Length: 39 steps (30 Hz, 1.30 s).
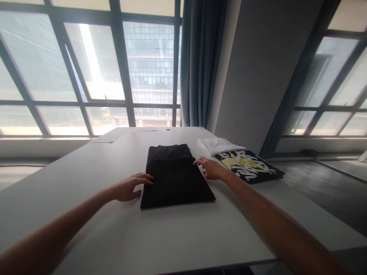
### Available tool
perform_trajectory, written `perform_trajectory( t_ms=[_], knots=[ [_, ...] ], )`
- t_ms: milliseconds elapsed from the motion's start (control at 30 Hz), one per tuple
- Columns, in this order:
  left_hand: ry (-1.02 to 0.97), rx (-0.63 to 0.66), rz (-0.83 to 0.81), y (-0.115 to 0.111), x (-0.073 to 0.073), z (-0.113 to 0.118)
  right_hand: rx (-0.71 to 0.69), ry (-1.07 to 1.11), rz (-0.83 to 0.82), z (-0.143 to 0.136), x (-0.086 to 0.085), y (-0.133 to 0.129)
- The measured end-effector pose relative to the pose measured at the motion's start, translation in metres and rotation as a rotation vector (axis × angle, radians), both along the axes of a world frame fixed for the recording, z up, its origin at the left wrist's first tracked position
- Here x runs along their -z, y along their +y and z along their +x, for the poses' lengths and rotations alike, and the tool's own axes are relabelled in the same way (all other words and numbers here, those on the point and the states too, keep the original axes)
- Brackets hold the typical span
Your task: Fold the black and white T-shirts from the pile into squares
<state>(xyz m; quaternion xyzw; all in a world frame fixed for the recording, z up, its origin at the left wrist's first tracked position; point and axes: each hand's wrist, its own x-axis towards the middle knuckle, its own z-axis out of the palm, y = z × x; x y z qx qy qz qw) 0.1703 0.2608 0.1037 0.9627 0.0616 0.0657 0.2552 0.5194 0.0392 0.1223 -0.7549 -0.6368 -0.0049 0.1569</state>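
A folded black garment (pixel 176 179) lies flat on the white table (pixel 120 233), its upper end slightly rumpled and its near edge straight. My left hand (pixel 129 187) rests at its left side, fingers stretched out with the tips on the fabric and the thumb apart on the tabletop side. At the right edge of the garment is my right hand (pixel 210 168), its index finger reaching to the cloth and the other fingers loosely bent. Nothing shows held in either hand. What kind of garment it is cannot be made out.
Right of my right hand lies a folded black garment with white and yellow print (pixel 249 166), beside a folded white cloth (pixel 219 146). Sheets of paper (pixel 107 138) lie at the far left of the table. Beyond stand windows, a blue-grey curtain (pixel 200 65) and a pillar (pixel 252 76).
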Motion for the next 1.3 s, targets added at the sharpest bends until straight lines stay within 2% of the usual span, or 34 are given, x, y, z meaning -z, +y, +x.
perform_trajectory(
  t_ms=[133, 267, 367, 500, 600, 700, 767, 800, 867, 900, 967, 1067, 1200, 1300],
  knots=[
    [-0.009, 0.013, -0.023, 0.000, 0.008, 0.001, -0.156, 0.195, -0.057, -0.004, 0.010, -0.013],
    [-0.168, -0.001, 0.129, -0.006, 0.018, 0.011, -0.162, 0.219, -0.078, -0.008, 0.008, -0.014],
    [-0.287, 0.007, 0.123, -0.012, 0.016, 0.012, -0.187, 0.275, -0.019, -0.014, -0.001, -0.016],
    [-0.382, -0.134, 0.013, -0.009, 0.003, 0.005, -0.246, 0.426, 0.054, -0.016, -0.018, -0.025],
    [-0.526, -0.288, -0.127, 0.004, -0.014, 0.010, -0.211, 0.518, 0.152, -0.010, -0.031, -0.017],
    [-0.672, -0.468, -0.303, 0.021, -0.036, 0.034, -0.094, 0.636, 0.346, -0.003, -0.037, 0.015],
    [-0.642, -0.601, -0.407, 0.031, -0.045, 0.054, 0.065, 0.674, 0.433, -0.001, -0.033, 0.043],
    [-0.570, -0.666, -0.450, 0.035, -0.046, 0.062, 0.159, 0.680, 0.410, -0.001, -0.029, 0.055],
    [-0.392, -0.763, -0.496, 0.042, -0.037, 0.073, 0.357, 0.661, 0.291, -0.003, -0.014, 0.073],
    [-0.326, -0.774, -0.495, 0.045, -0.029, 0.075, 0.403, 0.623, 0.230, -0.004, -0.005, 0.078],
    [-0.251, -0.733, -0.426, 0.050, -0.009, 0.075, 0.399, 0.526, 0.198, -0.006, 0.012, 0.081],
    [-0.261, -0.667, -0.379, 0.054, 0.012, 0.068, 0.295, 0.483, 0.253, -0.008, 0.028, 0.077],
    [-0.358, -0.562, -0.558, 0.049, 0.015, 0.059, 0.144, 0.665, 0.361, -0.009, 0.025, 0.068],
    [-0.376, -0.464, -0.692, 0.038, 0.011, 0.052, 0.114, 0.744, 0.332, -0.011, 0.019, 0.061]
  ],
)
